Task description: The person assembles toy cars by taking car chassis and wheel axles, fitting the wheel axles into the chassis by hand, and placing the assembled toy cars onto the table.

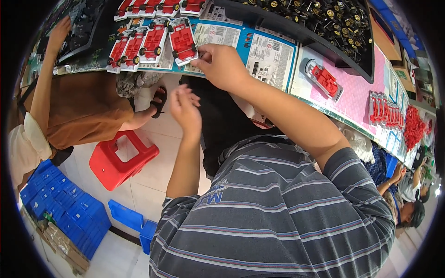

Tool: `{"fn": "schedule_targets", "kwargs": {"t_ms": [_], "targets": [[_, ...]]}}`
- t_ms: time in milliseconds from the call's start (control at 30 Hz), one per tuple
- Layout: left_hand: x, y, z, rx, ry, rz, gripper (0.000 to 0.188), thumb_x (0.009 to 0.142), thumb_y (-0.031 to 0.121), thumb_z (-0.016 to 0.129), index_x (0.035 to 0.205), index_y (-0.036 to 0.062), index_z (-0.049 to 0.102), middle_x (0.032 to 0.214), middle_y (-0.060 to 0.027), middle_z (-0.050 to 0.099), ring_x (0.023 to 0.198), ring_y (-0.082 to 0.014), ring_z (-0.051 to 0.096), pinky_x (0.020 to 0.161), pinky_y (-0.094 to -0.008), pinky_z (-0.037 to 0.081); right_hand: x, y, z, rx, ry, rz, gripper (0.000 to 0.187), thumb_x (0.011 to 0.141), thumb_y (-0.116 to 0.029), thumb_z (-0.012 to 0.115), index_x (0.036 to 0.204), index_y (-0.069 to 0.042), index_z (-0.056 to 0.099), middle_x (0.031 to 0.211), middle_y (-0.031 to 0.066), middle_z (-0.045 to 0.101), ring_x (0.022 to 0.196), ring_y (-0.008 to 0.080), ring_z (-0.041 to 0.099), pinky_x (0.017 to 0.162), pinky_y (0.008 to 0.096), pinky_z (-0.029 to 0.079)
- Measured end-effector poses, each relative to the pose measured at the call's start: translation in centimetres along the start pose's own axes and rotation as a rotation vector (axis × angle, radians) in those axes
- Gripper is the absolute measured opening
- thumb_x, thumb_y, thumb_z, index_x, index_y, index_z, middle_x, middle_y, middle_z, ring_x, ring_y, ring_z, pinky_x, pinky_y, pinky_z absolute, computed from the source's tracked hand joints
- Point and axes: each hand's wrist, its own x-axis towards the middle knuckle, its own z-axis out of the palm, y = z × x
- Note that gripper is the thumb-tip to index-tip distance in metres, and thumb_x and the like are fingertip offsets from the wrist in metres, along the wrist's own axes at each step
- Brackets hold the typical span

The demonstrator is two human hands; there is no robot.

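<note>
My right hand pinches the near corner of a toy car body, which lies with its red underside up and black wheels fitted. Beside it to the left, several more toy cars of the same kind stand in a row on the table edge, with another row behind them. My left hand hangs below the table edge, touching nothing; its fingers are apart, loosely bent and a little blurred.
A black tray of small wheels stands at the back right. Right of my arm lie a toy car without visible wheels, stacked red parts and a red heap. A co-worker's arm reaches in at left, above a red stool.
</note>
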Motion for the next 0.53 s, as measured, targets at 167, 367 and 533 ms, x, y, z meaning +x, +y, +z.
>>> {"fn": "schedule_targets", "kwargs": {"t_ms": [167,367,533], "targets": [[-2.1,-5.3,0.9,0.461,-0.119,0.259,0.015,0.092,0.011,0.065,0.1,-0.0011,0.064,0.087,-0.0118,0.064,0.067,-0.0206,0.062,0.067,-0.0341,0.052,0.0,0.7,-0.3,-0.054,-0.122,-0.07,0.039,0.085,-0.017,0.075,0.118,0.001,0.066,0.079,0.0143,0.07,0.069,0.0277,0.069,0.064,0.0362,0.053],[0.0,-5.5,0.6,0.53,-0.281,0.254,0.015,0.09,0.011,0.068,0.1,-0.0002,0.066,0.086,-0.0129,0.067,0.069,-0.0246,0.064,0.066,-0.0347,0.052,-10.5,2.9,-2.8,-0.003,-0.029,-0.415,0.023,0.085,-0.006,0.072,0.106,0.0,0.067,0.095,0.0158,0.068,0.081,0.0295,0.069,0.068,0.0367,0.054],[-0.7,-4.6,2.1,0.794,-0.348,0.417,0.022,0.09,0.017,0.068,0.108,0.0049,0.066,0.098,-0.0123,0.068,0.086,-0.0261,0.067,0.074,-0.0399,0.053,-19.5,16.9,-5.0,-0.142,0.058,-0.021,0.015,0.085,-0.004,0.071,0.099,0.0,0.072,0.1,0.0186,0.071,0.087,0.032,0.073,0.074,0.0367,0.061]]}}
